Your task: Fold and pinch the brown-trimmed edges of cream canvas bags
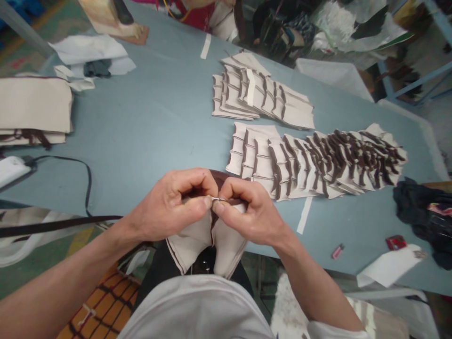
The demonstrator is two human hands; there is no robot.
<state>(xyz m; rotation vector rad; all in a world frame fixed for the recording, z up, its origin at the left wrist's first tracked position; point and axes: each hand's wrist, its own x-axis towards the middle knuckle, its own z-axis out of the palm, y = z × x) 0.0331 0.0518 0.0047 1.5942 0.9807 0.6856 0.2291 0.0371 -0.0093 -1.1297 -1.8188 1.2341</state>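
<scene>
A cream fabric piece with dark brown edging (pixel 192 245) hangs from my fingers over my lap, in front of the table's near edge. My left hand (pixel 176 200) pinches its upper edge between thumb and bent forefinger. Close against it, my right hand (pixel 249 207) grips the same edge, the two thumb tips almost meeting. Between the thumbs shows a thin pale strip of the edge; its details are too small to make out. Part of the brown side of the piece rises behind my knuckles.
Overlapping rows of cream and brown pieces (pixel 318 160) lie right of my hands, with a smaller stack (pixel 261 92) behind. Folded cream fabric (pixel 33 103) sits at left near a black cable (pixel 88 174). A pink lighter (pixel 337 251) and dark cloth (pixel 423 216) are at right.
</scene>
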